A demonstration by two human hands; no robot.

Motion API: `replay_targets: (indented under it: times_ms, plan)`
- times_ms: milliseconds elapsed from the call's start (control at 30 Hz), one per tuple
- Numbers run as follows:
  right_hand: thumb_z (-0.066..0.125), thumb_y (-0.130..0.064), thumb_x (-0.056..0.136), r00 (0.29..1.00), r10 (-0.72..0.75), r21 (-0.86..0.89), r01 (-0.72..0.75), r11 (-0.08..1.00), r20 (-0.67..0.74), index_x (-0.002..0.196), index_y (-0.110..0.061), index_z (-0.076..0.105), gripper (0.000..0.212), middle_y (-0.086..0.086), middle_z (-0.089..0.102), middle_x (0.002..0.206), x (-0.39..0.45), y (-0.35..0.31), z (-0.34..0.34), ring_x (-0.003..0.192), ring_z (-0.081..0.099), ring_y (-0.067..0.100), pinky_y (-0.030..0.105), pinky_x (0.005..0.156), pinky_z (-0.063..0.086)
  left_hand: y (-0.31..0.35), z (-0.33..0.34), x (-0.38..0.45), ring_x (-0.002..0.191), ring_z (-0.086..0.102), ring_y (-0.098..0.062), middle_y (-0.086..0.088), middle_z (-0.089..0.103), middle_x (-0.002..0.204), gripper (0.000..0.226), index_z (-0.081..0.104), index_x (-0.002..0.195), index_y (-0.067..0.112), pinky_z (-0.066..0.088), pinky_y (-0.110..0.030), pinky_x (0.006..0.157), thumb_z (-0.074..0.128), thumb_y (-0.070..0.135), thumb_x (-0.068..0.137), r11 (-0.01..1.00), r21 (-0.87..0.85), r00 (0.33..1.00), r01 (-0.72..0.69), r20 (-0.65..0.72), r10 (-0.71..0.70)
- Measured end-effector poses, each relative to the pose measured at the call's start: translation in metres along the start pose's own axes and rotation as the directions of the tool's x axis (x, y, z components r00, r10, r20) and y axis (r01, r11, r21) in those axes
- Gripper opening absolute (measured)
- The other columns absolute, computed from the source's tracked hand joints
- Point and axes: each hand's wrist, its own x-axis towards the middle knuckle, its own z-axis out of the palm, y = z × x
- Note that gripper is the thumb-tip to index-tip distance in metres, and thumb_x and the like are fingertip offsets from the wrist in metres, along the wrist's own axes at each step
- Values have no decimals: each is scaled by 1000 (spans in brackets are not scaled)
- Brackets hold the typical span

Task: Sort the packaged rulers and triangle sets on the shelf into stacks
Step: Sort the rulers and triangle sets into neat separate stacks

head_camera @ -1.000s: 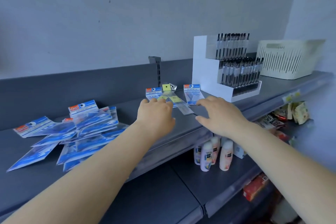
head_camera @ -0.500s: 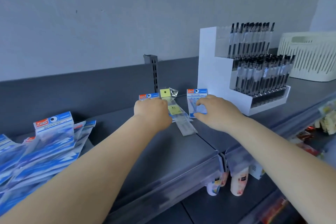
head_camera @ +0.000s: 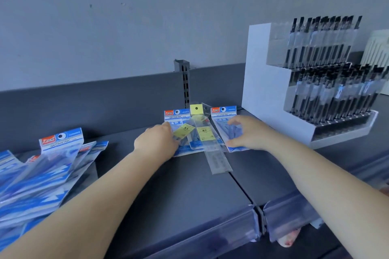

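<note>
- Shelf (head_camera: 189, 191): I've leaned in since a second ago, so the small mixed pile is within reach.
- Blue heap (head_camera: 42, 174) lies far left, unsorted.
- Pen rack (head_camera: 311, 82) crowds my right.
- Right hand (head_camera: 250, 134) now clutches a triangle pack (head_camera: 226, 124).
- Left hand (head_camera: 157, 142) curls onto another pack (head_camera: 179, 115); grip unclear.
- Clear rulers (head_camera: 210, 145) lie crossed between them.

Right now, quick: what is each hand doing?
Left hand: fingers curled on the left geometric set packet, apparently gripping it.
Right hand: fingers and thumb curled round the right geometric set packet.
</note>
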Motion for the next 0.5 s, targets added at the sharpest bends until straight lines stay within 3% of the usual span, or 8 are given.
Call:
replay_targets:
  times_ms: [67, 133, 300, 400, 500]
  plan:
    - [79, -29, 69, 999, 3, 60, -6, 998, 37, 131, -25, 47, 70, -5, 50, 130, -1, 6, -6, 116, 51, 15, 30, 96, 43, 3, -6, -5, 81, 56, -26, 0, 54, 82, 22, 46, 87, 19, 39, -26, 56, 49, 40, 92, 991, -133, 999, 27, 49, -20]
    - [82, -30, 64, 998, 29, 93, -35, 995, 64, 132, -26, 46, 77, -6, 50, 131, -3, 14, -12, 119, 49, 13, 32, 100, 42, 4, -11, -8, 86, 62, -33, -4, 55, 77, 28, 38, 69, 21, 37, -25, 55, 54, 30, 90, 974, -220, 995, 56, 87, -37]
    - [86, -20, 64, 996, 68, 132, -75, 988, 51, 138, -20, 38, 88, 3, 45, 138, -7, 24, -22, 122, 47, 19, 29, 99, 39, -11, -11, -4, 74, 52, -23, -7, 62, 84, 5, 55, 85, 15, 35, -23, 52, 57, 19, 86, 927, -362, 995, 103, 33, -97]
    - [85, -13, 65, 990, 137, 236, -138, 962, 23, 143, -14, 32, 94, 8, 43, 141, -6, 25, -23, 122, 48, 23, 29, 95, 40, -18, -15, -1, 72, 51, -20, -1, 59, 75, 4, 59, 84, 15, 36, -21, 53, 56, 12, 85, 903, -412, 991, 123, -4, -137]
    - [83, -11, 67, 981, 194, 265, -191, 945, 15, 144, -9, 29, 94, 12, 43, 142, -7, 25, -24, 124, 47, 27, 36, 102, 40, -24, -24, -1, 65, 51, -19, 2, 57, 72, 9, 59, 88, 15, 39, -20, 52, 58, 7, 84, 837, -528, 979, 147, -43, -199]
